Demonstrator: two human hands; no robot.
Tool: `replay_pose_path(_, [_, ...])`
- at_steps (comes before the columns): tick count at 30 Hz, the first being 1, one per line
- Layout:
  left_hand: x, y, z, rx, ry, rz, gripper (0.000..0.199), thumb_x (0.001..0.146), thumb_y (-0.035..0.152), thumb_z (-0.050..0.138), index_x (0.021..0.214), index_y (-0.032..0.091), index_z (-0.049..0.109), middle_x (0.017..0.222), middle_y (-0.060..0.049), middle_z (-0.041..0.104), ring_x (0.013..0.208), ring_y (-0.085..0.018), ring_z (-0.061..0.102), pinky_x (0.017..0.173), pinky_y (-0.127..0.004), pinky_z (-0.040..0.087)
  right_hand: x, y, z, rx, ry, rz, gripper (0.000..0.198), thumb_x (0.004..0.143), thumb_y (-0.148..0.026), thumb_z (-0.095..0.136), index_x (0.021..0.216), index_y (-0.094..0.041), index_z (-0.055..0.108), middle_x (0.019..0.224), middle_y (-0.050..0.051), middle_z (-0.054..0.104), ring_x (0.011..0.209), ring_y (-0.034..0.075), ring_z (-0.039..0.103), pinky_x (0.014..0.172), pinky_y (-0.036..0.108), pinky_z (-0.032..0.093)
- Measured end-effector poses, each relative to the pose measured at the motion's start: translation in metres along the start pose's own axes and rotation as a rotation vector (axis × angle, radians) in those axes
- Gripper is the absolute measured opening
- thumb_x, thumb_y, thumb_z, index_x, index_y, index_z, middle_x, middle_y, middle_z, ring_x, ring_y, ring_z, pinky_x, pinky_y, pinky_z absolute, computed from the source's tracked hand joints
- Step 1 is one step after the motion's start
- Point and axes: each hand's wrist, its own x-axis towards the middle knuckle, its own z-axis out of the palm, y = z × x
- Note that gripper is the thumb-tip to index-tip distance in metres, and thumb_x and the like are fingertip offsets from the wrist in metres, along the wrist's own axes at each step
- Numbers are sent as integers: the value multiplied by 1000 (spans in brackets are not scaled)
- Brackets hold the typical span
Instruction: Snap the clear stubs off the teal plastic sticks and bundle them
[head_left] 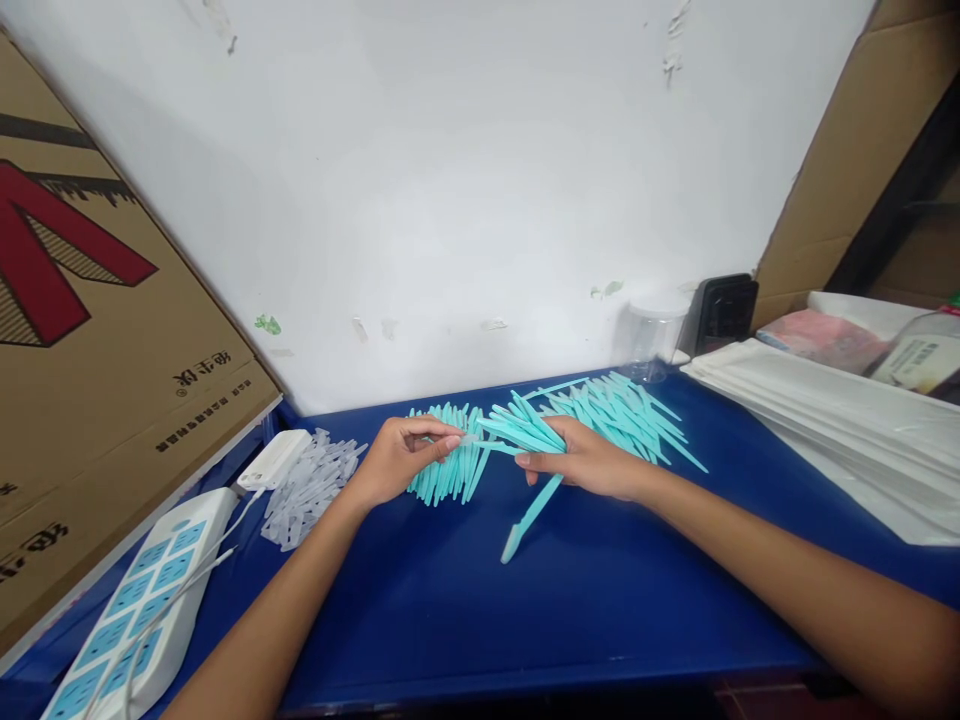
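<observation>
My right hand (592,460) is closed round a bundle of teal eyebrow razors (517,420), their ends fanning out to the left. One capped razor (532,518) sticks out below that hand, pointing down toward the front. Thumb and fingertips of my left hand (409,455) pinch a small clear plastic cap (469,439) at the end of one razor from the bundle. Whether the cap is on the razor cannot be made out. Under and behind my left hand lies a row of teal razors (446,485). Another teal pile (630,415) lies beyond my right hand.
Clear caps (311,490) are heaped at the left of the blue table (450,620), beside a white adapter (274,458) and a power strip (142,610) with cables. A clear jar (652,335) stands near the wall; white bags (832,430) lie right. A cardboard box (112,330) stands left.
</observation>
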Motion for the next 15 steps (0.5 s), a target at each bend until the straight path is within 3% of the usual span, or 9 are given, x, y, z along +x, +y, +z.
replay_pose_path(15, [-3,14,-6,40,-39,-40,33,86,46,75,99,16,82,93,-9,74,74,-17,64,68,-29,56,-2,-2,1,-1,-8,-1,27,85,-46,72,88,-20,64,81,3,72,80,21,67,65,29,45])
